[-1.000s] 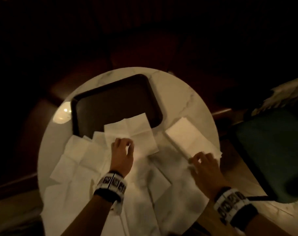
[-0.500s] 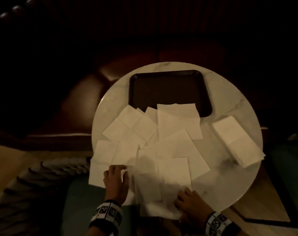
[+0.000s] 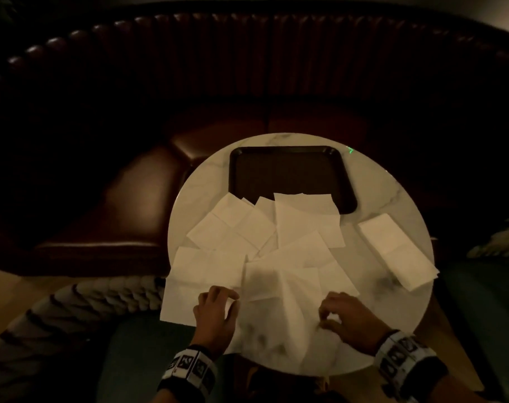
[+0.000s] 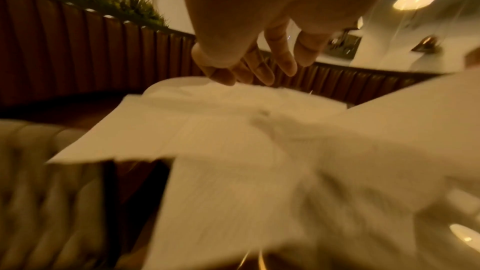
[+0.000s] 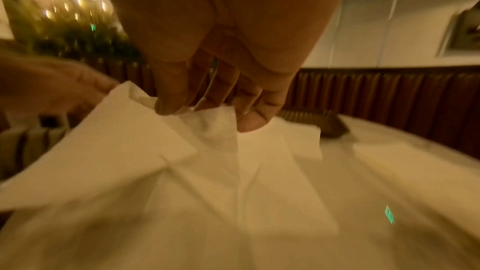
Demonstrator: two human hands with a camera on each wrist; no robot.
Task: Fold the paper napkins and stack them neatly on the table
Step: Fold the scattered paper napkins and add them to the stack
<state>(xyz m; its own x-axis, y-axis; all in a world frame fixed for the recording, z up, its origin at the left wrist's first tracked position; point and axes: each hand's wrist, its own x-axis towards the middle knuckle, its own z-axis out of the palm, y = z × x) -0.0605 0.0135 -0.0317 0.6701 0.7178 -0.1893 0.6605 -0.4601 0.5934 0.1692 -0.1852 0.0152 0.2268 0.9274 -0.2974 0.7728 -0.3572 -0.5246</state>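
Note:
Several unfolded white napkins (image 3: 299, 225) lie overlapping on the round marble table (image 3: 378, 199). At its right edge sits a stack of folded napkins (image 3: 398, 251). My right hand (image 3: 329, 318) pinches a corner of the nearest napkin (image 3: 279, 303) and lifts it, so the sheet is rumpled and blurred. The right wrist view shows the thumb and fingers of the right hand (image 5: 207, 114) closed on that napkin corner (image 5: 213, 130). My left hand (image 3: 218, 298) is just left of it. Its fingers (image 4: 285, 63) hang fairly straight over a flat napkin (image 4: 182, 122) and hold nothing.
A dark, bare tray (image 3: 288, 170) sits at the back of the table, its near edge under napkins. A brown leather bench (image 3: 131, 199) curves behind and to the left. A teal seat (image 3: 137, 359) and a striped cushion (image 3: 29, 324) lie near left.
The view swung so the table sits centred. My right hand left the folded stack and took a napkin at the near edge. My left hand drew back from the middle napkins.

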